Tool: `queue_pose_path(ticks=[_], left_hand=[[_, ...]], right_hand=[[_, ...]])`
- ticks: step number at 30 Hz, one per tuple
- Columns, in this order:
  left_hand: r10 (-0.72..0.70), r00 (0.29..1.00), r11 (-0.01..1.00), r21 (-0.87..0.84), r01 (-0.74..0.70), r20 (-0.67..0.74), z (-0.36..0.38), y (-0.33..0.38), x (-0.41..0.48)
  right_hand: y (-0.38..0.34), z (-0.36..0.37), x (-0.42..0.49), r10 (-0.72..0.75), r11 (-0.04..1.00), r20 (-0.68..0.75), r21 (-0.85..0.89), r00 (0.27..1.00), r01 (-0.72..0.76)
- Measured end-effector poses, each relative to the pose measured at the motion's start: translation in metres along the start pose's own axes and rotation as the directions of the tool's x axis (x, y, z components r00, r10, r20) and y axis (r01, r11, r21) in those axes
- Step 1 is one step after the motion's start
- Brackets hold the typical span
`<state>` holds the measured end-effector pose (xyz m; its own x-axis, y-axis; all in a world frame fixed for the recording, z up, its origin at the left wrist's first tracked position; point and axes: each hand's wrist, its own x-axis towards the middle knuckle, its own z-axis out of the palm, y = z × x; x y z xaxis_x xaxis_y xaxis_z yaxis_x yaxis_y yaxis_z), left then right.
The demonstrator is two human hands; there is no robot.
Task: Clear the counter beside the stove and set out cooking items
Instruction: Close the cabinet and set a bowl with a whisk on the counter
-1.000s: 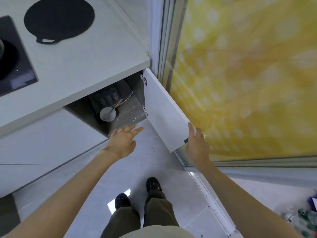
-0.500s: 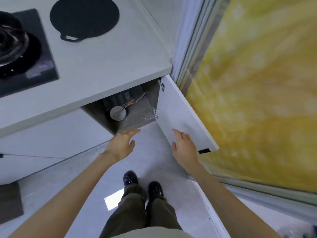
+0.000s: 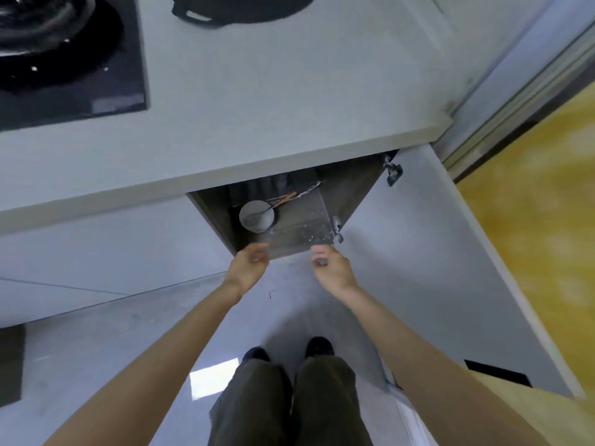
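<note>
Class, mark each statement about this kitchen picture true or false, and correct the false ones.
1. The cabinet door below the counter stands open. True.
2. A grey bowl sits inside the cabinet with a utensil resting in it. True.
3. The right hand has its grip on the cabinet door. False: it is at the cabinet's front edge, apart from the door.
4. The grey bowl stands on the counter beside the stove. False: it is on the cabinet floor, below the counter.
5. The left hand and right hand are side by side in front of the cabinet. True.
6. The person is barefoot. False: dark shoes show.
</note>
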<state>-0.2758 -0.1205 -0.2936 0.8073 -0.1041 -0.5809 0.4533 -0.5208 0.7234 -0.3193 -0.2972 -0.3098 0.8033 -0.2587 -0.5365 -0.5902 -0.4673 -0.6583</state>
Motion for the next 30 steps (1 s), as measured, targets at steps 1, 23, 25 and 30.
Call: queue_pose_path(ticks=[1, 23, 25, 30], left_hand=[[-0.036, 0.999, 0.997, -0.063, 0.036, -0.007, 0.005, -0.01, 0.014], [-0.022, 1.0, 0.895, -0.446, 0.021, 0.003, 0.101, -0.223, 0.303], [-0.029, 0.999, 0.887, -0.462, 0.018, -0.017, 0.097, -0.23, 0.312], [-0.072, 0.997, 0.84, -0.541, 0.039, -0.039, 0.092, -0.245, 0.318]], right_hand=[[0.006, 0.009, 0.016, 0.01, 1.0, 0.013, 0.023, 1.0, -0.01], [0.125, 0.199, 0.356, 0.027, 0.887, 0.271, 0.437, 0.962, -0.148], [0.118, 0.21, 0.371, 0.027, 0.845, 0.304, 0.503, 0.952, -0.185], [0.108, 0.24, 0.39, -0.01, 0.746, 0.353, 0.626, 0.936, -0.228]])
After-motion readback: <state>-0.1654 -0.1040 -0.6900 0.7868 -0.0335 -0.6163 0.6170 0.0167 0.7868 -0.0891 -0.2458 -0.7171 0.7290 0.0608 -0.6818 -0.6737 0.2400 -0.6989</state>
